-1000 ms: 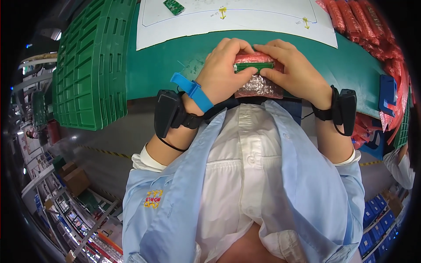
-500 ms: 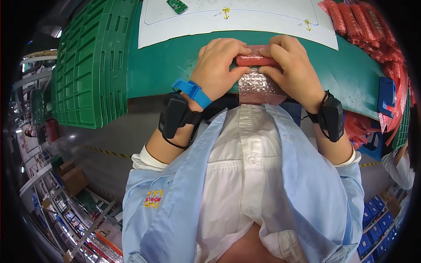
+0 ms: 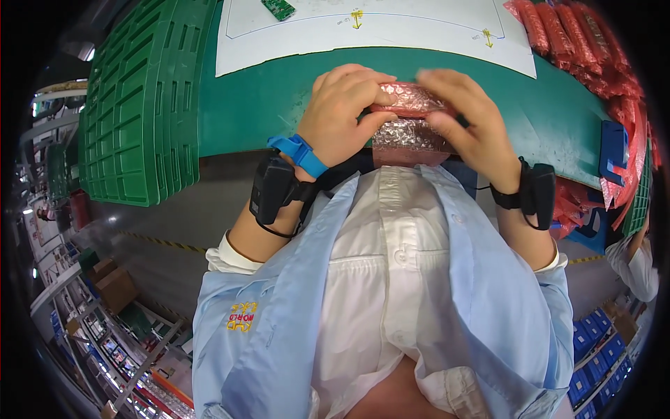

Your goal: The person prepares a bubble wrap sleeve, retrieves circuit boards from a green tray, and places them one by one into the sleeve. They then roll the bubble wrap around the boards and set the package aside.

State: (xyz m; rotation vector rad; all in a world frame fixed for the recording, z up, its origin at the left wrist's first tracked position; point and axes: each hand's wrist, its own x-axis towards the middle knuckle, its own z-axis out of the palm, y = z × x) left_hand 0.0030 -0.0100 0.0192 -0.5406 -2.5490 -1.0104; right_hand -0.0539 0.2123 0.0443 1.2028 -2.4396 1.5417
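A small rolled packet of red bubble wrap (image 3: 413,98) lies across the near edge of the green table. Its loose flat tail (image 3: 410,140) hangs toward my shirt. My left hand (image 3: 349,105) is closed on the packet's left end, thumb on the near side and fingers over the top. Around the right end, my right hand (image 3: 469,115) has its thumb and fingers apart; the fingers are raised and slightly blurred, the thumb close to the near side. What is inside the wrap is hidden.
On the green table (image 3: 258,105) lies a white drawn sheet (image 3: 419,35) with a green circuit board (image 3: 279,8). Green crates (image 3: 132,112) stand at the left. Red bubble-wrapped packets (image 3: 579,35) are piled far right, near a blue holder (image 3: 614,150).
The packet has turned and come slightly nearer, showing more of its top. My right fingers have lifted and spread from it, while my left hand keeps its hold.
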